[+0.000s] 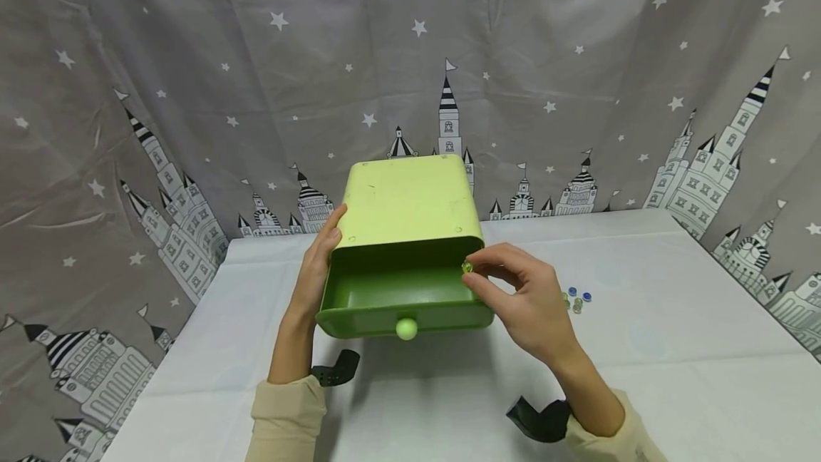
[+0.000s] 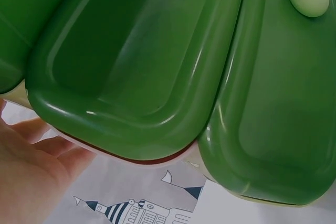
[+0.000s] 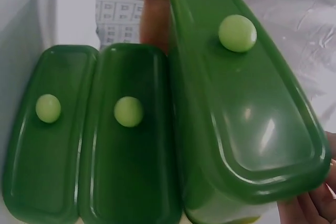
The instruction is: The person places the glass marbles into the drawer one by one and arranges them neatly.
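While the little bead is pinched by the right hand near the right end of the open drawer, the box is touched along its left side by the left hand. Probably the bead is best released only well inside, with the box held steady.

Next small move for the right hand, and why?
Probably ease the right hand slightly left and release the small yellow-green piece into the drawer: it pinches the piece near the drawer's right edge, the drawer is pulled out with no pieces visible inside, and the left hand rests against the cabinet, apparently steadying it.
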`<move>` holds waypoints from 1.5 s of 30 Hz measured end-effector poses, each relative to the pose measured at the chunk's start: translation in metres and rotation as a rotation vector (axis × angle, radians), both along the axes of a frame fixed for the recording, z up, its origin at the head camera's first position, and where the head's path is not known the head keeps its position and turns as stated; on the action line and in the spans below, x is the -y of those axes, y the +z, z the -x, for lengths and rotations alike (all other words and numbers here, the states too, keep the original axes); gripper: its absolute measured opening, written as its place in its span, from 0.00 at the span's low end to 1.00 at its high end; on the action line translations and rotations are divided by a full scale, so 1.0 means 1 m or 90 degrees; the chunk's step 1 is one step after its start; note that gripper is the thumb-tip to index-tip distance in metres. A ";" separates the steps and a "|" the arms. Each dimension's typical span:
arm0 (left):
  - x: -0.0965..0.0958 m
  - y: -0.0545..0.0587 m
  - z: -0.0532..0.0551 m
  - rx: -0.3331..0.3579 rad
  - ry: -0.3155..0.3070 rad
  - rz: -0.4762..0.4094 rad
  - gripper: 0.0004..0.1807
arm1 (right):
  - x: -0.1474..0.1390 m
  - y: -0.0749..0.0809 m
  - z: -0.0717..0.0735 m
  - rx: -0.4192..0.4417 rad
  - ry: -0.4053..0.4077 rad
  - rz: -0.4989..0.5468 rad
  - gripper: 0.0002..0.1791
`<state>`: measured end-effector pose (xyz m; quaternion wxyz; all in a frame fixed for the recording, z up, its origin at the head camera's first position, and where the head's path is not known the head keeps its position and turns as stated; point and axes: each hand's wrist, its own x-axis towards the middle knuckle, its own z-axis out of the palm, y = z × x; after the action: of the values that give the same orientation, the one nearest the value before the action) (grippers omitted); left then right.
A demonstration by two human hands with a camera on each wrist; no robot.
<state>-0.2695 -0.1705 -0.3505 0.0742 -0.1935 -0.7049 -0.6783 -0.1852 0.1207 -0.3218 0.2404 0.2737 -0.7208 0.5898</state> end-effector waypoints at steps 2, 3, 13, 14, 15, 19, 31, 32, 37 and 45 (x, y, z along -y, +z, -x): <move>0.001 0.000 0.000 0.002 0.002 0.001 0.31 | 0.002 -0.002 0.002 0.002 0.006 -0.007 0.10; 0.001 0.000 0.000 0.003 0.003 0.000 0.30 | 0.003 -0.003 0.002 0.001 0.008 -0.010 0.09; 0.000 -0.001 0.000 0.005 -0.006 -0.014 0.30 | 0.005 -0.005 0.003 0.004 -0.003 -0.020 0.09; 0.000 -0.001 0.000 0.005 -0.007 -0.014 0.30 | 0.005 -0.005 0.003 0.005 -0.002 -0.020 0.09; -0.001 0.000 0.000 0.006 -0.006 -0.014 0.30 | 0.005 -0.005 0.003 0.005 -0.002 -0.020 0.09; 0.000 -0.001 0.000 0.007 -0.008 -0.016 0.30 | 0.005 -0.005 0.003 0.007 -0.002 -0.023 0.09; -0.001 -0.001 0.000 0.000 -0.018 -0.024 0.31 | 0.005 -0.005 0.003 0.019 0.008 -0.029 0.10; -0.002 -0.001 0.000 0.002 -0.019 -0.026 0.31 | 0.005 -0.004 0.003 0.020 0.008 -0.030 0.10; -0.002 -0.002 0.000 0.008 -0.020 -0.031 0.31 | 0.004 -0.004 0.003 0.028 0.006 -0.035 0.10; 0.000 -0.001 0.001 0.002 -0.012 -0.020 0.30 | 0.005 -0.003 0.003 0.027 0.004 -0.042 0.09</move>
<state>-0.2705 -0.1700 -0.3511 0.0695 -0.1980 -0.6924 -0.6903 -0.1880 0.1160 -0.3250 0.2145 0.2711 -0.7439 0.5719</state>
